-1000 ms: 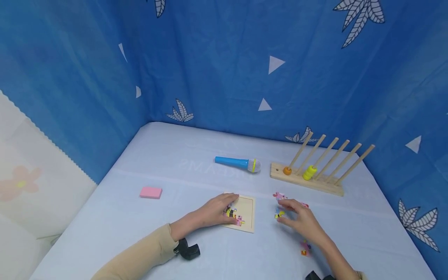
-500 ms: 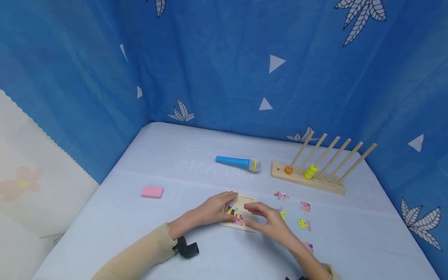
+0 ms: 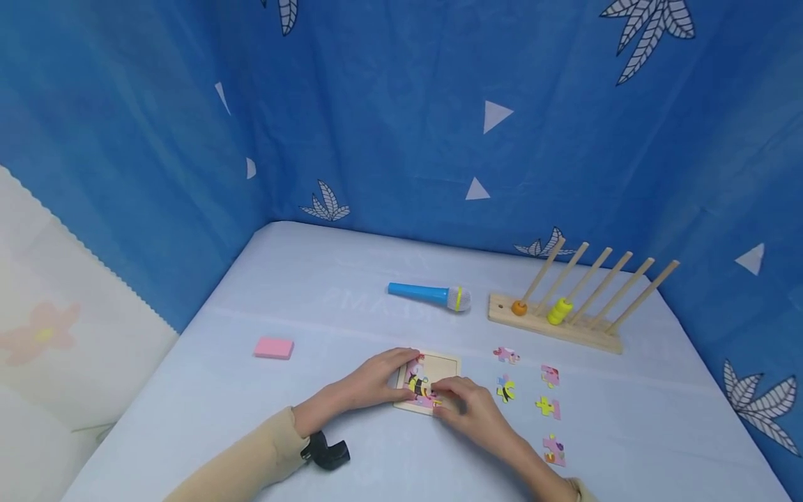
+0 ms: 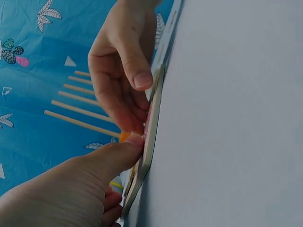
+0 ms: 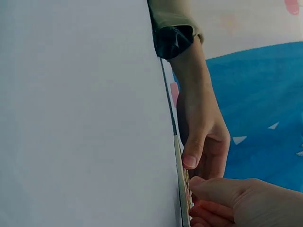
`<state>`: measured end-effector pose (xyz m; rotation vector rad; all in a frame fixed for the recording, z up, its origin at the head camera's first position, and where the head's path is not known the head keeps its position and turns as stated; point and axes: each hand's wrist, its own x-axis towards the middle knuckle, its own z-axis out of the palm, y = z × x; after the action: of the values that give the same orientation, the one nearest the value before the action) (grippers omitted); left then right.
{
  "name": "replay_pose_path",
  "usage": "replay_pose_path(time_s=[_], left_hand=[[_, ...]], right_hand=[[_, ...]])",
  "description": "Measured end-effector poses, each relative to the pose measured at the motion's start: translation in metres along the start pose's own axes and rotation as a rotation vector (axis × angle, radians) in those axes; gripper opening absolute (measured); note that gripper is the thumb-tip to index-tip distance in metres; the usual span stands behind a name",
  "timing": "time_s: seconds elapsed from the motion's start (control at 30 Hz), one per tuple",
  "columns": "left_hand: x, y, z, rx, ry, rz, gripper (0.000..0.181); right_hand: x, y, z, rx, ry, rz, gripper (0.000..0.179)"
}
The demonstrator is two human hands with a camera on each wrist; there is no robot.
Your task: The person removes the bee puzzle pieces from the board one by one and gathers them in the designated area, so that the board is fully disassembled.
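A small wooden puzzle tray (image 3: 447, 364) lies on the table, with several printed jigsaw pieces (image 3: 415, 383) fitted along its left and lower part. My left hand (image 3: 370, 380) holds the tray by its left side, the fingers at the upper edge and the thumb over the lower left pieces; the left wrist view shows that thumb (image 4: 128, 144) at the tray's face. From the right, my right hand (image 3: 473, 411) reaches over the tray, its thumb and curled fingers closing on a pink puzzle piece (image 3: 429, 402) at the bottom. The right fingertips partly hide this piece.
Loose puzzle pieces lie right of the tray, among them a blue-and-yellow piece (image 3: 505, 389) and a yellow-and-pink piece (image 3: 548, 407). Behind stand a blue toy microphone (image 3: 426, 293) and a wooden peg rack (image 3: 558, 328) with beads. A pink block (image 3: 273, 348) lies at the left.
My right hand has moved left from the loose pieces onto the tray, and its fingers have come down onto the pieces there. The left hand has stayed at the tray's left side.
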<state>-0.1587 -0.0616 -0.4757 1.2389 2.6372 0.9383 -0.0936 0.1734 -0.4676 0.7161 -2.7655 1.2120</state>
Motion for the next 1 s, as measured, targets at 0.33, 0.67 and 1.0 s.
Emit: replay_pose_path(time_s=[0.33, 0.67, 1.0], left_hand=[[0.001, 0.0, 0.0, -0.005, -0.002, -0.005, 0.069], [0.002, 0.0, -0.001, -0.018, -0.006, -0.017, 0.07], [0.001, 0.001, -0.002, -0.028, -0.019, -0.021, 0.07]], right_hand=[[-0.002, -0.003, 0.004, -0.119, 0.041, -0.047, 0.027], [0.0, -0.003, 0.008, -0.038, 0.061, 0.021, 0.033], [-0.001, -0.004, 0.013, 0.048, 0.09, 0.035, 0.036]])
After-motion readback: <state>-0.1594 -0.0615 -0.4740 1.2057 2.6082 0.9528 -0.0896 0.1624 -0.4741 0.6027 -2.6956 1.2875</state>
